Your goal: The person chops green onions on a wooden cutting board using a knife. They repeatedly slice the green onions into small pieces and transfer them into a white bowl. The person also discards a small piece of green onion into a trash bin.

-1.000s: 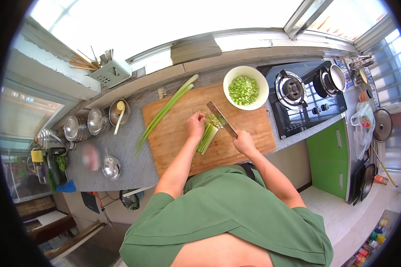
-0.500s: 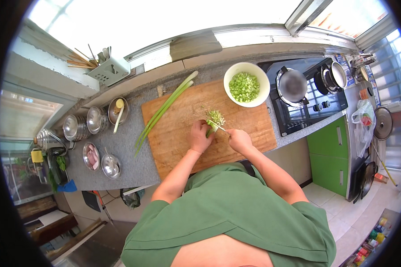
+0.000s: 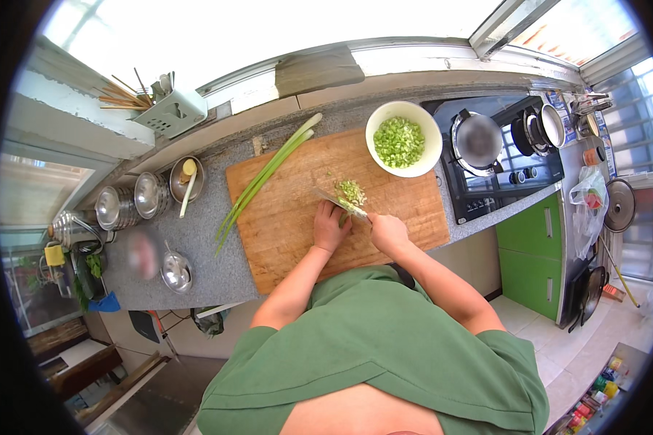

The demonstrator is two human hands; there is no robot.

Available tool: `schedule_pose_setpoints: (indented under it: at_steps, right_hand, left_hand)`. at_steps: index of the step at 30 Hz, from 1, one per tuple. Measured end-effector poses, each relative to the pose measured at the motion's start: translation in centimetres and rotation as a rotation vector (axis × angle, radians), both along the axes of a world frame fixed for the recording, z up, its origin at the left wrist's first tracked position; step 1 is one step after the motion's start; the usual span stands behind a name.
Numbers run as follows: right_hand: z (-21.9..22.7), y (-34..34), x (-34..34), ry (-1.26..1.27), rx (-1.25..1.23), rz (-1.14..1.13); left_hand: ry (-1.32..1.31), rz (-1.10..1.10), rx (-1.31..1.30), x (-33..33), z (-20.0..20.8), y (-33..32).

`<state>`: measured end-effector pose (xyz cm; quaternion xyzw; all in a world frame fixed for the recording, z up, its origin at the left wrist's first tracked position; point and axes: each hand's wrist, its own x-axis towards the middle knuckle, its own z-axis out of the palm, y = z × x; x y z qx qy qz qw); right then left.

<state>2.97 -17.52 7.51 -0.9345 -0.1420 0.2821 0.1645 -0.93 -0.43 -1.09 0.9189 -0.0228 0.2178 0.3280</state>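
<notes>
"Knife (image 3: 339, 201) clamped in your right hand (image 3: 389, 235), over the board (image 3: 415, 201)!"
"And your left hand (image 3: 331, 228)?"
"Fingers bent beside the knife, grip hidden, can't tell! Chopped greens (image 3: 352, 191) lie just beyond."

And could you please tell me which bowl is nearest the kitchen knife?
The white bowl of chopped greens, at the far right corner of the cutting board; the metal bowls stand left of the board, farther from the kitchen knife.
</notes>
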Motion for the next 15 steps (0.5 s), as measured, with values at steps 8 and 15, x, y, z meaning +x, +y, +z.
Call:
schedule_pose_setpoints:
  at_steps: [8, 15]
  right_hand:
    - [-3.1, 1.7, 1.5, 0.085, -0.064, -0.017]
    - [-3.1, 0.6, 0.3, -0.062, 0.138, -0.085]
  left_hand:
    - [0.006, -0.019, -0.048, 0.1, -1.0, -0.3]
    - [-0.019, -0.009, -0.053, -0.1, -1.2, 0.0]
